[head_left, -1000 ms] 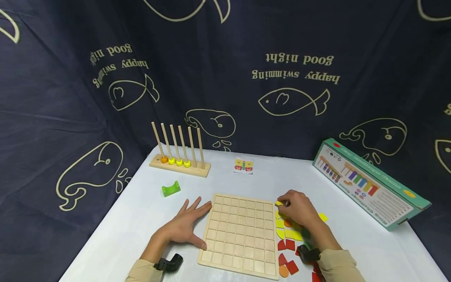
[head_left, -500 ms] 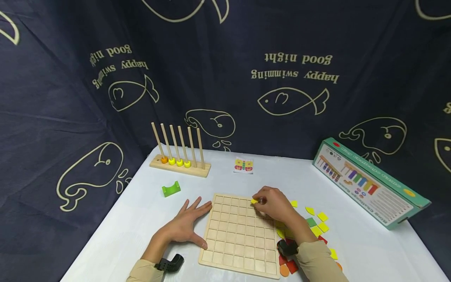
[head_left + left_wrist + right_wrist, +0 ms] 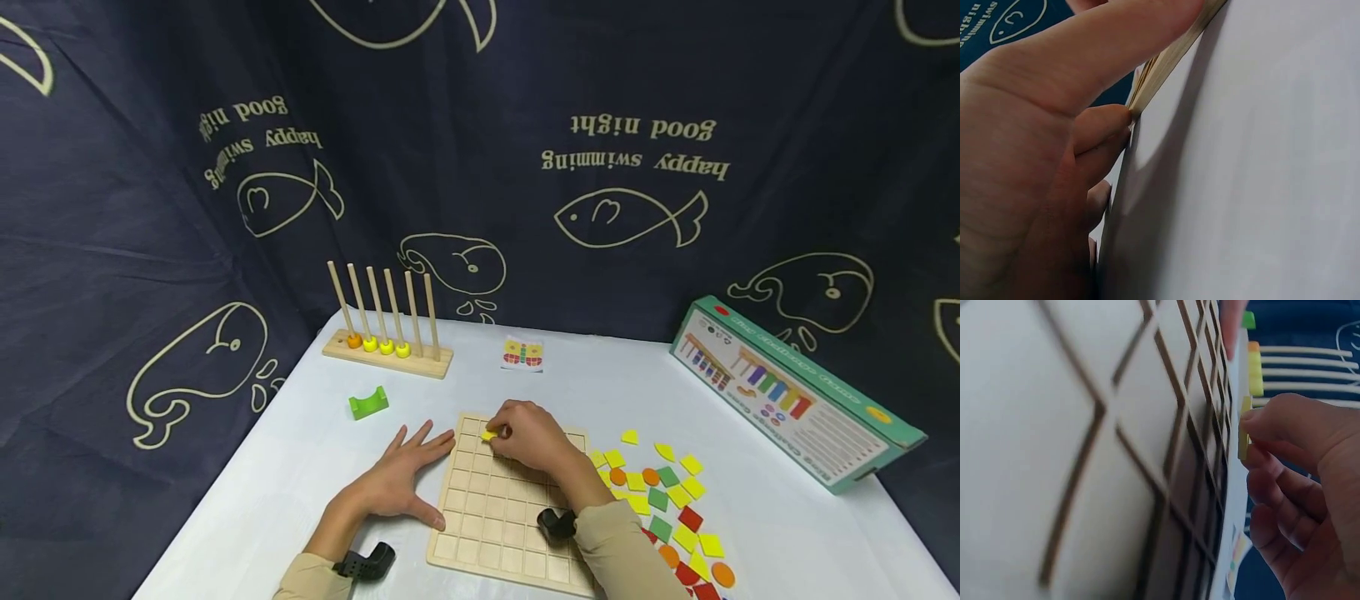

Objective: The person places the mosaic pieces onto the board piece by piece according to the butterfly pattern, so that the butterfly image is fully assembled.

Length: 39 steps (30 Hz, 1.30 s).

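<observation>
Tile (image 3: 487,436) pinched in the right hand (image 3: 529,437) hung over the grid board (image 3: 480,527) at far left, the left hand (image 3: 397,483) (spread wide) touching the board's edge.

Plain beige cloth sleeves (image 3: 630,550), rounded black wrist cameras
The sleeves are an even light beige, softly creased, their edges ending short of the wrists. The left camera (image 3: 381,560) is a smooth, bent black housing on a narrow black strap (image 3: 347,565); the right camera (image 3: 557,526) has a similarly rounded black housing.
</observation>
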### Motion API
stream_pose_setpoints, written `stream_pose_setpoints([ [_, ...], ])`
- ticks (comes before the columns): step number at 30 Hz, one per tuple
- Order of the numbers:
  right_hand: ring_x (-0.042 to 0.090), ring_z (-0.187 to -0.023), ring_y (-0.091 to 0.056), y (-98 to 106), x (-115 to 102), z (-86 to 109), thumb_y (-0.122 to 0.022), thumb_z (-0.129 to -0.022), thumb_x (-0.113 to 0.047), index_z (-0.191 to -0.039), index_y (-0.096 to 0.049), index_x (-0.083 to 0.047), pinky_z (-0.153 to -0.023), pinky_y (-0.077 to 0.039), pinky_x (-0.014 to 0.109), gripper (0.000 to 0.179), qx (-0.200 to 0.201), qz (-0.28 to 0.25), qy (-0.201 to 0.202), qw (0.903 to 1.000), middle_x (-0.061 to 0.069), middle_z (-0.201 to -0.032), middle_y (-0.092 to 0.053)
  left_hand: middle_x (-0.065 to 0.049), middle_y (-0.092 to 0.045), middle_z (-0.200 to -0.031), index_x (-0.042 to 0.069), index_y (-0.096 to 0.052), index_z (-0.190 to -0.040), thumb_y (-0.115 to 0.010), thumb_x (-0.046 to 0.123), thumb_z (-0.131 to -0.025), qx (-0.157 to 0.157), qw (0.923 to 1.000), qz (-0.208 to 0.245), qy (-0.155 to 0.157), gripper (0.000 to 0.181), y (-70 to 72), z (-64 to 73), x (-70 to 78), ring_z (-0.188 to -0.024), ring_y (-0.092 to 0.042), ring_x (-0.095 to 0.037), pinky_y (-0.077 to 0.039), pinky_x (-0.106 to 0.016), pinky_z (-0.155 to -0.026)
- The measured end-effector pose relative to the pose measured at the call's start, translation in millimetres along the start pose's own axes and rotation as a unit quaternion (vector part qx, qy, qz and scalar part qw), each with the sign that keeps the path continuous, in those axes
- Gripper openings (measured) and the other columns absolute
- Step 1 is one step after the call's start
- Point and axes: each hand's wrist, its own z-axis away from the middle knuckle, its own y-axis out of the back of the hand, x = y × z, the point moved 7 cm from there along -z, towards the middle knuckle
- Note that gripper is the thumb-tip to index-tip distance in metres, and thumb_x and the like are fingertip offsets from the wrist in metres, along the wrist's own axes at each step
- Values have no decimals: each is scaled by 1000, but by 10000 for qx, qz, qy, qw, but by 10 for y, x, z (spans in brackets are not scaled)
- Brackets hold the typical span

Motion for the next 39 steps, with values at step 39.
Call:
stream_pose_setpoints([
  [39,1,-70,-53,233,279,365,-71,-86,-16,-97,-77,-18,-66,-48,26,13,103,-81,-33,9999,-17,-84,-61,1,-26,-156,13,-34,-151,-76,73,-52,-11,10000,-48,15,123,-9,-11,24,-145,-6,-32,5,-57,-112],
])
